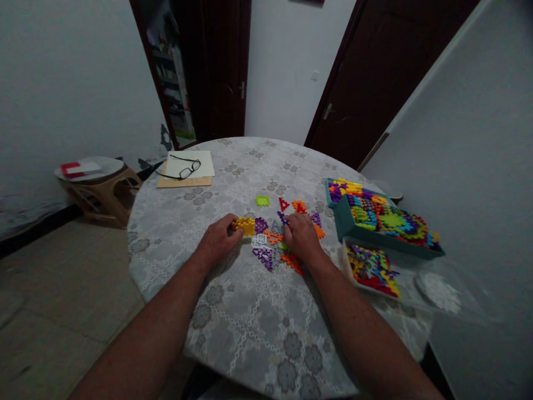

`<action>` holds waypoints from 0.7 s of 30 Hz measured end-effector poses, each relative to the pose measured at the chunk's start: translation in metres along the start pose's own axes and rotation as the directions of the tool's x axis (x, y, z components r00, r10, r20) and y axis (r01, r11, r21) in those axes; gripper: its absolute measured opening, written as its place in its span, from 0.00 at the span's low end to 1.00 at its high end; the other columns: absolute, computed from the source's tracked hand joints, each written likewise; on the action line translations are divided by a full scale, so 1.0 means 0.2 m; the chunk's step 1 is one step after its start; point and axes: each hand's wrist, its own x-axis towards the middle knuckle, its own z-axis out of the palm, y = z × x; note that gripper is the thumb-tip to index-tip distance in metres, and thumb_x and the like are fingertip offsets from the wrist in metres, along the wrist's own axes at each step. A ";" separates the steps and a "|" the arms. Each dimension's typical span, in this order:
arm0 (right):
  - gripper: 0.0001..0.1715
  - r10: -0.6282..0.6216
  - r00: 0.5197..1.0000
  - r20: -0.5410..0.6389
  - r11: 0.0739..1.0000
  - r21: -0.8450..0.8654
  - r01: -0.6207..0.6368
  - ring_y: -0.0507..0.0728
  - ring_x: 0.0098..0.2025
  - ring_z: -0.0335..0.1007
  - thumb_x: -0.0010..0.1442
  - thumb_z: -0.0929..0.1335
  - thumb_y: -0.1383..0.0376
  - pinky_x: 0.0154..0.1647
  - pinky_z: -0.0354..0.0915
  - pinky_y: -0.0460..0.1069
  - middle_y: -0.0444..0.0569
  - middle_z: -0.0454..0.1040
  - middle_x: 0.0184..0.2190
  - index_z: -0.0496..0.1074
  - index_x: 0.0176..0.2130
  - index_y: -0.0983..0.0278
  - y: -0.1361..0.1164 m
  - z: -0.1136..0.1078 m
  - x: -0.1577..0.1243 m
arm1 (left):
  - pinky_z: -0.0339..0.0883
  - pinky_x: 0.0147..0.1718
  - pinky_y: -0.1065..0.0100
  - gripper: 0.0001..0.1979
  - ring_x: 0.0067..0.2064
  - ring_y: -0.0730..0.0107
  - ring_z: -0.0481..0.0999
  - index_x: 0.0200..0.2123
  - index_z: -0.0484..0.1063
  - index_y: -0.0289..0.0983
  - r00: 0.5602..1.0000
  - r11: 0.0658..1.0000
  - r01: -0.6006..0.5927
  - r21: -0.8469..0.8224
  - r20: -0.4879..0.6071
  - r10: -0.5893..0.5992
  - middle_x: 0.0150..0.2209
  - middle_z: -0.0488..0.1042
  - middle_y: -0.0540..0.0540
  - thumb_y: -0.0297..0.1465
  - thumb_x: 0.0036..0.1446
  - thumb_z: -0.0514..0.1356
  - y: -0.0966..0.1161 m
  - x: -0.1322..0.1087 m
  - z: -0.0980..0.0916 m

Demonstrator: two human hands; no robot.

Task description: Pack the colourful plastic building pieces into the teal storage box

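Note:
My left hand (219, 239) is closed on several yellow building pieces (245, 225) with toothed edges, gripped as a bunch. Fingers bent, my right hand (301, 235) pinches a small purple building piece (282, 218) above the loose pile. Between the hands lie a purple triangle piece (264, 258), white lattice pieces (259, 240) and orange pieces (292, 263). Farther off are a lime-green square piece (262, 201) and a red triangle piece (283, 204). My right hand and wrist hide part of the pile.
On the right stand a teal box (387, 236) and a clear plastic tub (346, 261), both filled with colourful pieces. Eyeglasses (185, 172) rest on papers (204, 161) at the back left. A patterned cloth covers the round table (250, 333). Beside it is a stool (100, 186).

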 end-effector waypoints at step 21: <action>0.08 -0.030 0.939 0.344 0.907 0.405 -0.119 0.54 0.34 0.68 0.69 0.72 0.62 0.35 0.56 0.47 0.43 0.74 0.31 0.73 0.36 0.61 -0.14 -0.14 -0.01 | 0.66 0.33 0.67 0.13 0.31 0.67 0.73 0.44 0.77 0.39 0.984 0.989 -0.053 -0.141 0.159 0.075 0.32 0.77 0.51 0.38 0.59 0.62 0.06 -0.02 -0.04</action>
